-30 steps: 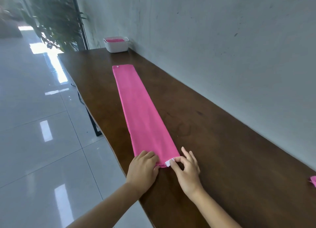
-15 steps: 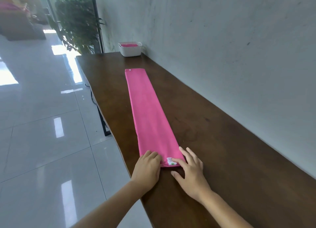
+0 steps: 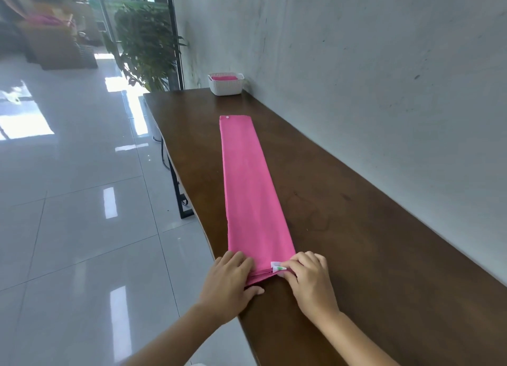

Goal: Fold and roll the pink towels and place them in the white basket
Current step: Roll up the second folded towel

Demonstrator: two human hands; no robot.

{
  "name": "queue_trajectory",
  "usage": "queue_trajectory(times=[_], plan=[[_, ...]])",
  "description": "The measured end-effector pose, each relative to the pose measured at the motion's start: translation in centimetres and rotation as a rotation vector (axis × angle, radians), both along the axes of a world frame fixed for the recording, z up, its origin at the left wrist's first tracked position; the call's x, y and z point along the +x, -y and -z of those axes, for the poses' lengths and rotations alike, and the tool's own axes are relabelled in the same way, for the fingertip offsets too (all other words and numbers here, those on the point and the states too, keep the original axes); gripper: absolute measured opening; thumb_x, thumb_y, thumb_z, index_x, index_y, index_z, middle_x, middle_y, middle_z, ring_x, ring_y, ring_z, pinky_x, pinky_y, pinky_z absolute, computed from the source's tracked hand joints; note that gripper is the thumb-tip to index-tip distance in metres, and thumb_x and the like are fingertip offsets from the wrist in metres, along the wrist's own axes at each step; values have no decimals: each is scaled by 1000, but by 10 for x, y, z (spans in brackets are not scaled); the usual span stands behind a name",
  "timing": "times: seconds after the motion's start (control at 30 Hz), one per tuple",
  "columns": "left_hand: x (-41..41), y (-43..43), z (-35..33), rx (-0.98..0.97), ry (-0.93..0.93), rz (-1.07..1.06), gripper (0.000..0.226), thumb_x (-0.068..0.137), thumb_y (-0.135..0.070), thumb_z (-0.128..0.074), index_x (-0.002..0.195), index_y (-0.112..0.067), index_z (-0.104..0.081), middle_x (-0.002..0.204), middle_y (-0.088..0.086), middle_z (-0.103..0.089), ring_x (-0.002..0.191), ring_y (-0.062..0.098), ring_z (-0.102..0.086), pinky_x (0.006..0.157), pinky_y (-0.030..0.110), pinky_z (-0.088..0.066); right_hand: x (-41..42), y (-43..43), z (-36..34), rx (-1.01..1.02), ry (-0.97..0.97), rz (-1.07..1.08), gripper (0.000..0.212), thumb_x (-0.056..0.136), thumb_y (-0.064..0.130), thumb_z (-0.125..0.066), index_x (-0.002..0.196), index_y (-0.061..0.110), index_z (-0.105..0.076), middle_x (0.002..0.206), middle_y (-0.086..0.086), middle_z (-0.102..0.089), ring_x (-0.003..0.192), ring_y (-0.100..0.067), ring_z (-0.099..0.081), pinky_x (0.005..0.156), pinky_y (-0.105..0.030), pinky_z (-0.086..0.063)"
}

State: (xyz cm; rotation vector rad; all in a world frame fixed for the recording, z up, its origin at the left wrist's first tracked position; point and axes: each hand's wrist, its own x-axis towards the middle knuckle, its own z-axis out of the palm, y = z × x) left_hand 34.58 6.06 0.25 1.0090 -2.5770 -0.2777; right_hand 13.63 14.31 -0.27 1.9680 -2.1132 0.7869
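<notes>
The pink towel (image 3: pixel 252 195), folded into a long strip, lay on the dark wooden counter (image 3: pixel 356 242), stretching away from both grips. The left grip (image 3: pixel 230 280) curled over its near corner; the right grip (image 3: pixel 310 280) pinched the other corner by the white label (image 3: pixel 277 267). Far beyond them the white basket (image 3: pixel 226 87) stood beside the grey wall (image 3: pixel 384 63), glossy floor tiles (image 3: pixel 82 228) leftward.
</notes>
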Motion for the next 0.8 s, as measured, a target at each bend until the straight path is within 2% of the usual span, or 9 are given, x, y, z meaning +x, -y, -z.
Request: queue_trajectory(times=[0.07,0.17,0.23,0.33,0.47,0.57,0.7,0.8], plan=[[6,-1,4,-63,-39,-3,29,90,-58,-50,92,-30,-57,91,-15,-54,81,10,-47,71,24,-49,-2,0,-1,10,52,10,10,85,40,-75,91,31,-73,84,19,-58,83,-5,-52,84,-25,-36],[8,-1,5,-85,-81,-48,28,100,-43,-42,87,-25,-59,86,-11,-57,76,12,-46,65,27,-50,-3,0,-4,72,62,1,11,84,31,-80,89,30,-70,85,19,-58,82,-5,-51,82,-23,-34],[7,-1,2,12,-118,-101,32,103,-44,-39,86,-25,-58,86,-12,-57,78,10,-45,68,26,-49,-2,-1,-6,116,68,7,11,86,26,-78,90,30,-69,85,19,-57,82,-5,-51,80,-24,-35],[9,0,-2,183,-170,-138,24,104,-40,-48,91,-24,-60,90,-15,-57,87,10,-46,77,22,-42,0,-3,-8,199,95,4,7,92,26,-72,93,30,-68,88,21,-56,84,-5,-50,78,-25,-35],[13,2,-8,268,-151,-182,17,100,-35,-58,88,-23,-61,83,-15,-56,87,11,-47,72,22,-34,-1,-5,-13,352,130,-41,12,103,27,-54,107,31,-64,102,20,-56,96,-3,-47,85,-22,-36],[10,2,-10,336,-163,-266,13,96,-33,-62,88,-24,-60,85,-12,-61,88,10,-50,69,19,-37,0,-5,-20,376,244,-18,10,104,25,-53,107,30,-60,104,18,-55,96,-2,-50,75,-13,-40],[3,-8,-12,219,-175,-288,12,92,-24,-67,88,-21,-56,94,-9,-54,89,13,-51,79,24,-46,1,-2,-21,341,314,-22,9,102,22,-57,106,31,-58,108,18,-53,97,-1,-56,73,-8,-44],[-3,-17,-9,-23,-199,-187,13,85,-14,-71,87,-16,-59,92,-1,-55,80,17,-52,69,29,-52,-1,-5,-18,242,102,-65,15,95,20,-66,109,23,-63,111,12,-55,97,-5,-55,75,-14,-51]])
